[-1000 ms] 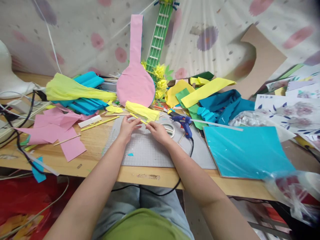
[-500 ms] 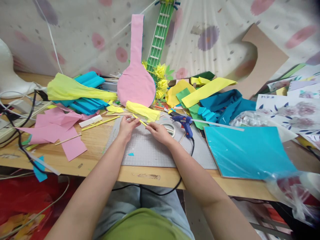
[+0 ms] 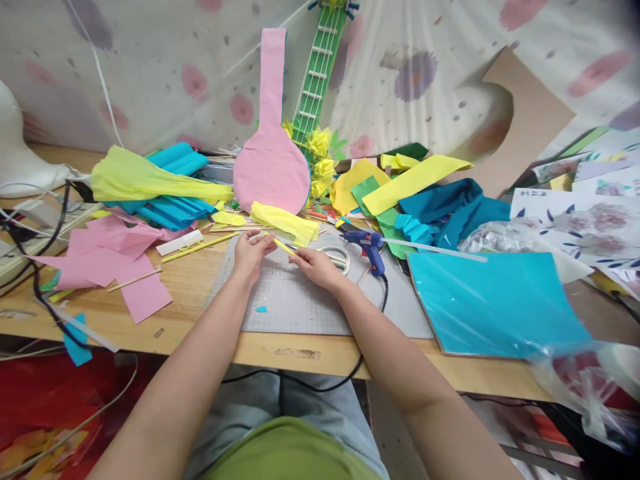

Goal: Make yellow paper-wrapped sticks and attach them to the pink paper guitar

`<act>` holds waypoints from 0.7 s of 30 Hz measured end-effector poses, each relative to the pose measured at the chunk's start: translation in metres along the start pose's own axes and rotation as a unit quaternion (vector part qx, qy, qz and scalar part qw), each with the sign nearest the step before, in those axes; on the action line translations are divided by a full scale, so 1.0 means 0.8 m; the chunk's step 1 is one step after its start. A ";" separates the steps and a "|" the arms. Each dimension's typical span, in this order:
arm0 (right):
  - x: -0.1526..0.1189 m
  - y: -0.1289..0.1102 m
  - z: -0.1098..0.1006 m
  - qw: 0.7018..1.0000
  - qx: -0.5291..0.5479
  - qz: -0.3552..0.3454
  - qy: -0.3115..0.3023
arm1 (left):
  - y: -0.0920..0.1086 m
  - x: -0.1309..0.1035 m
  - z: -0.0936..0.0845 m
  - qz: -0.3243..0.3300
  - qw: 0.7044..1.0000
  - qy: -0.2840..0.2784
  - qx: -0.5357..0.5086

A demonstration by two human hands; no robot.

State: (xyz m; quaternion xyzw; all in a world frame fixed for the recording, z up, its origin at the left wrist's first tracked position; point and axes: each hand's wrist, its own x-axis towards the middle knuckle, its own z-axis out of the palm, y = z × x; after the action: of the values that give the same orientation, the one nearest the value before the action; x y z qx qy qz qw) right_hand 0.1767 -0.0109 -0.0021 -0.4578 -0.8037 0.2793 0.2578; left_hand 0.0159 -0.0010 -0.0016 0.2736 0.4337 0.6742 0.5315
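Head view, clock centred on the stick, 12 = away from me.

Slim, straight yellow stick [image 3: 282, 246] is up between my hands, over the far part of the flat grey gridded cutting mat [image 3: 300, 310]. Stick runs about 10 to 4, my right end nearer me.

My left hand [image 3: 253, 255]: fingers closed in a pinch on its left end. My right hand [image 3: 318, 267]: thumb and fingertips pinched shut on its right end, other fingers curled. Hands apart, only the stick between them.

12, just past the stick: crumpled pale yellow paper strip [image 3: 290, 225]. Behind it, an upright pink banjo-shaped panel [image 3: 273, 175].
1: long green neck with white frets and strings [image 3: 318, 80], leaning; yellow paper flowers [image 3: 323, 167] at its lower end.
2: wide flat yellow paper band [image 3: 415, 185], on a heap of coloured scraps.
3: round white ring [image 3: 341, 259] just beside my right hand, then blue glue gun [image 3: 371, 252] with a long translucent glue rod [image 3: 440, 249] out its back.
Between 3 and 4: flat rectangular turquoise sheet [image 3: 495, 303].
Between 6 and 7: tiny blue scrap [image 3: 261, 309] on the mat.
9: white block [image 3: 180, 243], then loose pink paper pieces [image 3: 113, 253] on the wooden tabletop [image 3: 200, 333].
10: bunched yellow-green crepe paper [image 3: 145, 179] over blue folds.
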 end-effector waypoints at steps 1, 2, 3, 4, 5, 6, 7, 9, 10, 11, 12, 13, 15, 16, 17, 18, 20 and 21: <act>0.001 0.000 0.000 1.000 -0.001 0.003 0.005 | 0.001 0.000 0.001 -0.005 1.000 -0.005 0.005; 0.001 0.000 0.000 1.000 0.001 0.009 0.010 | 0.002 0.000 0.001 -0.011 1.000 -0.009 0.010; 0.002 0.000 0.000 1.000 0.004 0.015 0.015 | 0.003 0.000 0.002 -0.018 1.000 -0.012 0.014; 0.002 0.001 -0.001 1.000 0.006 0.020 0.017 | 0.004 0.000 0.002 -0.025 0.999 -0.013 0.017; 0.002 0.001 -0.001 1.000 0.007 0.023 0.018 | 0.004 0.000 0.002 -0.029 0.999 -0.011 0.018; 0.002 0.001 -0.002 1.000 0.007 0.025 0.017 | 0.005 0.000 0.002 -0.030 0.999 -0.009 0.018; 0.002 0.001 -0.002 1.000 0.007 0.025 0.015 | 0.005 0.000 0.002 -0.029 0.999 -0.010 0.017; 0.002 0.002 -0.002 1.000 0.009 0.026 0.008 | 0.004 -0.001 0.001 -0.023 0.999 -0.023 0.017; 0.002 0.002 -0.002 1.000 0.012 0.028 0.005 | 0.003 -0.002 0.001 -0.020 0.999 -0.031 0.018; 0.001 0.002 -0.002 0.999 0.018 0.029 0.000 | 0.002 -0.002 0.000 -0.015 0.999 -0.036 0.021; 0.001 0.002 -0.002 0.999 0.026 0.030 -0.008 | 0.000 -0.002 0.000 -0.011 0.999 -0.035 0.024; 0.001 0.002 -0.001 0.999 0.035 0.030 -0.017 | -0.001 -0.003 -0.001 -0.005 0.999 -0.026 0.026; 0.001 0.001 -0.001 0.998 0.048 0.028 -0.032 | -0.002 -0.002 -0.001 0.005 1.000 -0.003 0.027; 0.001 0.000 -0.001 0.998 0.049 0.027 -0.033 | -0.002 -0.002 -0.001 0.007 1.000 0.005 0.027; 0.001 0.000 -0.001 0.998 0.046 0.027 -0.027 | -0.001 -0.002 0.000 0.006 1.000 0.008 0.027; 0.001 -0.001 0.000 0.999 0.040 0.029 -0.015 | -0.001 -0.002 0.000 0.002 1.000 0.004 0.025; 0.001 -0.002 0.000 0.999 0.026 0.037 0.007 | 0.001 -0.003 0.002 -0.018 0.999 -0.018 0.021; 0.001 -0.003 0.000 0.999 0.021 0.041 0.015 | 0.002 -0.004 0.003 -0.028 0.999 -0.028 0.018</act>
State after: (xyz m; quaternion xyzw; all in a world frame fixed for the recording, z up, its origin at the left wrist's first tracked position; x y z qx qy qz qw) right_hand 0.1751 -0.0108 -0.0003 -0.4887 -0.7747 0.2993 0.2673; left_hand 0.0181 -0.0032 0.0010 0.2900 0.4380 0.6430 0.5573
